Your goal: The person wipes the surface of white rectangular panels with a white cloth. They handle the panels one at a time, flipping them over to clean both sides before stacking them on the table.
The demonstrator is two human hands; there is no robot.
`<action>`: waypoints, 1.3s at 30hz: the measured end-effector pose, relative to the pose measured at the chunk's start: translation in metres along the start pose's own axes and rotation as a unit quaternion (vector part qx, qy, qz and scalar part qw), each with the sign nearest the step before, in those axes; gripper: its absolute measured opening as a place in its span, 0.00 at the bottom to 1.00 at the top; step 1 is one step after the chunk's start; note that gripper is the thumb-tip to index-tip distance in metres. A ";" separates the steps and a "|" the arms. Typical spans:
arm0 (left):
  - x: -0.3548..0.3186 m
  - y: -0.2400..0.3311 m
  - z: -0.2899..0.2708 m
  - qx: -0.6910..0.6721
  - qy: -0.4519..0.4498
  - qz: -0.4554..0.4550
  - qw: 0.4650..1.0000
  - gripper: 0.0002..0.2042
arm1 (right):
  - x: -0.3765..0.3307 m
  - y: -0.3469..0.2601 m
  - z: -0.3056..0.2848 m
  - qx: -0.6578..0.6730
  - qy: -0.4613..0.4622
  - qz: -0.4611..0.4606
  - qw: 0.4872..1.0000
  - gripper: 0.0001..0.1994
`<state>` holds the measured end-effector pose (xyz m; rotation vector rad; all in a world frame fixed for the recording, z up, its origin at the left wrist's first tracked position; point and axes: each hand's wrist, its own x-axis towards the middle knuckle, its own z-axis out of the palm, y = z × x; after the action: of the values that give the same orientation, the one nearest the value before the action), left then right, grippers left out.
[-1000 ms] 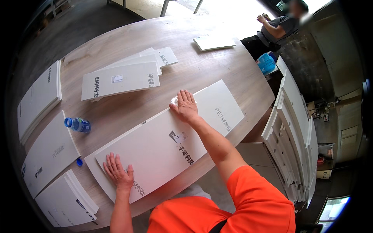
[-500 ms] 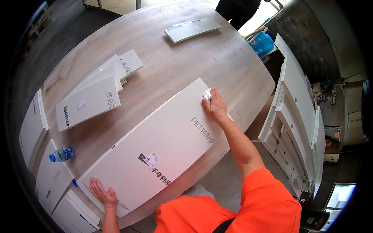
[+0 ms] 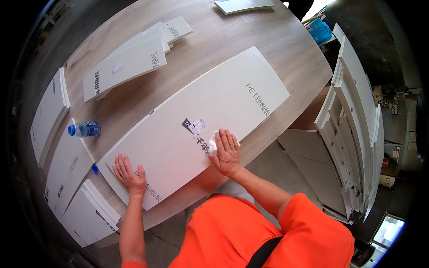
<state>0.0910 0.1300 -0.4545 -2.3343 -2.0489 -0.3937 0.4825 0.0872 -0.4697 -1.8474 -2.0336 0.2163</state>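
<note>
White panel [image 3: 165,143] on near side of table [image 3: 295,53]; L hand [image 3: 132,179] flat at its left end, fingers spread (prob steadying it), R hand [image 3: 228,157] holds white wad [image 3: 212,144] against it, fingers close tgthr

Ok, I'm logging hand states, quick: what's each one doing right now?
Left hand: open, laid flat on the white panel, holding nothing visible.
Right hand: holding a white wad against the panel, fingers extended.

Can see 1 blue-capped bottle [image 3: 85,129] at left, near 1 small blue cap [image 3: 95,169]; at right, 1 blue container [image 3: 319,31] near stacked pale panels [image 3: 357,111].
</note>
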 end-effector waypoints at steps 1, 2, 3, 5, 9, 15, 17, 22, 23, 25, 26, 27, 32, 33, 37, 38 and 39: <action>-0.002 -0.005 0.000 -0.033 0.003 -0.002 0.999 0.33 | -0.019 -0.041 0.018 0.003 -0.017 -0.029 0.999 0.37; -0.004 -0.010 0.002 -0.068 0.008 -0.004 0.998 0.32 | -0.033 -0.082 0.033 0.014 -0.001 -0.063 0.998 0.35; -0.006 -0.016 0.001 -0.102 0.015 -0.006 0.995 0.32 | -0.043 -0.124 0.043 0.036 -0.014 -0.093 0.995 0.33; -0.009 -0.029 -0.007 -0.253 0.013 -0.040 0.967 0.29 | -0.064 -0.197 0.064 0.076 -0.055 -0.215 0.972 0.31; -0.022 -0.053 -0.020 -0.434 0.074 -0.130 0.889 0.24 | -0.079 -0.299 0.099 0.080 -0.139 -0.390 0.907 0.32; -0.131 -0.080 0.004 -0.379 0.076 -0.279 0.879 0.23 | -0.064 -0.219 0.075 0.093 -0.083 -0.361 0.924 0.32; -0.152 -0.044 -0.012 -0.355 0.037 -0.252 0.899 0.24 | -0.047 -0.139 0.049 0.085 -0.089 -0.313 0.942 0.32; -0.170 0.023 -0.029 -0.412 0.057 -0.334 0.846 0.26 | 0.022 0.048 -0.036 0.063 0.074 -0.047 0.994 0.22; -0.167 0.031 -0.033 -0.432 0.069 -0.368 0.820 0.27 | 0.039 0.090 -0.041 0.038 0.110 0.009 0.993 0.21; -0.167 0.032 -0.028 -0.439 0.073 -0.405 0.799 0.29 | 0.075 0.188 -0.047 -0.022 0.169 0.107 0.980 0.19; -0.163 0.037 -0.028 -0.442 0.072 -0.419 0.790 0.29 | 0.091 0.226 -0.052 -0.058 0.188 0.168 0.966 0.19; -0.155 0.045 -0.035 -0.444 0.072 -0.434 0.780 0.29 | 0.103 0.262 -0.059 -0.069 0.194 0.212 0.955 0.18; -0.156 0.079 -0.055 -0.420 0.066 -0.499 0.755 0.31 | 0.129 0.342 -0.077 0.004 0.062 0.381 0.922 0.24; -0.170 0.088 -0.055 -0.430 0.074 -0.507 0.743 0.31 | 0.114 0.351 -0.081 0.012 0.077 0.373 0.925 0.24; -0.228 0.073 -0.045 -0.458 0.097 -0.563 0.680 0.27 | 0.044 0.353 -0.093 0.148 0.099 0.398 0.900 0.19; -0.232 0.061 -0.047 -0.474 0.086 -0.578 0.659 0.26 | 0.022 0.357 -0.097 0.206 0.107 0.416 0.879 0.18; -0.236 0.044 -0.049 -0.467 0.029 -0.608 0.641 0.20 | 0.003 0.361 -0.106 0.211 0.093 0.409 0.883 0.17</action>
<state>0.0991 -0.1147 -0.4458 -0.3422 -3.5301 -1.7833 0.8559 0.1189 -0.5032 -2.1914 -0.8743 0.6172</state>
